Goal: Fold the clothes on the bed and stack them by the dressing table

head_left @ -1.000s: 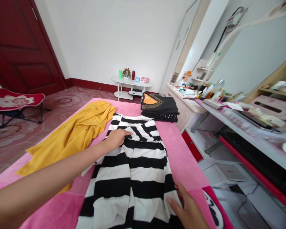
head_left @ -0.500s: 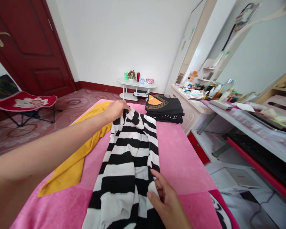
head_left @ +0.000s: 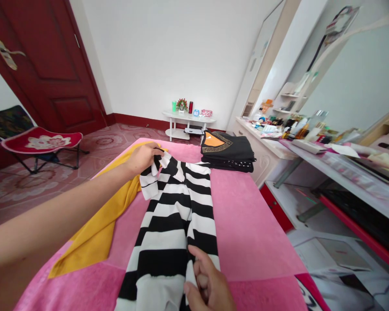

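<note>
A black-and-white striped garment [head_left: 171, 218] lies lengthwise on the pink bedspread [head_left: 243, 224], its right side folded inward. My left hand [head_left: 145, 157] pinches its far left corner, and a short striped flap hangs from the fingers. Near the front, my right hand [head_left: 209, 280] grips the edge of the folded layer between thumb and fingers. Beside it on the left, a yellow garment [head_left: 99, 229] is spread, partly hidden under my left forearm. Folded black clothes [head_left: 233, 149] are stacked at the far right, the top one with a gold-patterned neckline.
A low white table [head_left: 188, 115] with small items stands by the wall. On the right, a dresser [head_left: 262, 138] and a desk [head_left: 337, 172] hold bottles and clutter. A red folding chair [head_left: 45, 140] stands left, near a dark red door [head_left: 48, 65].
My left hand has moved left, drawing the garment's far corner with it. My right hand has shifted left and nearer, bringing the folded edge inward. The view has tilted slightly.
</note>
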### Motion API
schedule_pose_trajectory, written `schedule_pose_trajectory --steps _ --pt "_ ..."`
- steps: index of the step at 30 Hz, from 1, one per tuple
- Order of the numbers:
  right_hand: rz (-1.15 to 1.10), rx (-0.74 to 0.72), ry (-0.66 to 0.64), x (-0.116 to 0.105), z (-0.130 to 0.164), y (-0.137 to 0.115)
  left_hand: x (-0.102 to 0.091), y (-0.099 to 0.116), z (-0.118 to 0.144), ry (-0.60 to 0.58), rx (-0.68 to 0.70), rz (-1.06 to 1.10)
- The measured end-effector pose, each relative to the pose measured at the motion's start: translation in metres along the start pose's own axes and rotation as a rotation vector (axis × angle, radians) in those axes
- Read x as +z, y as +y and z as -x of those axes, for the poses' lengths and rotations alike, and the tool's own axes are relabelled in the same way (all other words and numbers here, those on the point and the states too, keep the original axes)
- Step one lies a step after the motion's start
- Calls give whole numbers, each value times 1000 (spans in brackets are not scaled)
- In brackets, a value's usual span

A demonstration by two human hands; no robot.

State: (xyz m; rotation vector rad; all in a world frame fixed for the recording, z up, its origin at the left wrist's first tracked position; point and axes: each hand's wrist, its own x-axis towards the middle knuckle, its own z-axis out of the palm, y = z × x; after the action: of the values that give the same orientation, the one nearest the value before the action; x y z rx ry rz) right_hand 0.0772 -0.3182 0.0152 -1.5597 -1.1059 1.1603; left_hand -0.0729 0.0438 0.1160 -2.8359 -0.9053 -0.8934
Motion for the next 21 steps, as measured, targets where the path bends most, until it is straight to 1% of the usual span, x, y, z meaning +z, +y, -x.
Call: schedule_pose_trajectory --steps 2,3,4,5,8,9,10,11,13,14,16,17,18,20,21 --pt "-42 5 15 -1 -1 3 -3 0 -5 24 35 -43" --pt "-49 11 8 -1 -2 4 -4 -1 -7 17 36 -71" --pt "-45 16 -17 0 -4 4 -5 -1 -8 -22 19 -110" --pt "-34 22 -66 0 -6 5 -4 -2 -9 -86 -11 -162" --pt "-1 56 -291 1 -12 -1 3 -3 -6 -302 -126 -335" --pt "10 65 -344 -1 -14 -5 8 -1 -3 -357 -165 -383" --pt "26 61 -367 -4 -17 -12 13 2 0 -395 -201 -419" --pt "45 46 -353 -9 -22 -19 20 8 3 -417 -231 -439" --pt "95 -21 -234 -23 -38 -36 37 24 7 -447 -261 -409" --pt "130 -75 -144 -32 -51 -43 47 34 9 -438 -253 -346" --pt "235 -208 55 -50 -87 -51 69 50 14 -384 -216 -175" --pt "313 -286 156 -59 -109 -51 81 56 16 -366 -223 -109" --pt "404 -358 236 -66 -133 -48 92 60 20 -368 -261 -67" --pt "615 -454 321 -76 -180 -35 113 60 30 -397 -383 -57" --pt "718 -469 322 -79 -202 -28 122 57 35 -399 -442 -76"
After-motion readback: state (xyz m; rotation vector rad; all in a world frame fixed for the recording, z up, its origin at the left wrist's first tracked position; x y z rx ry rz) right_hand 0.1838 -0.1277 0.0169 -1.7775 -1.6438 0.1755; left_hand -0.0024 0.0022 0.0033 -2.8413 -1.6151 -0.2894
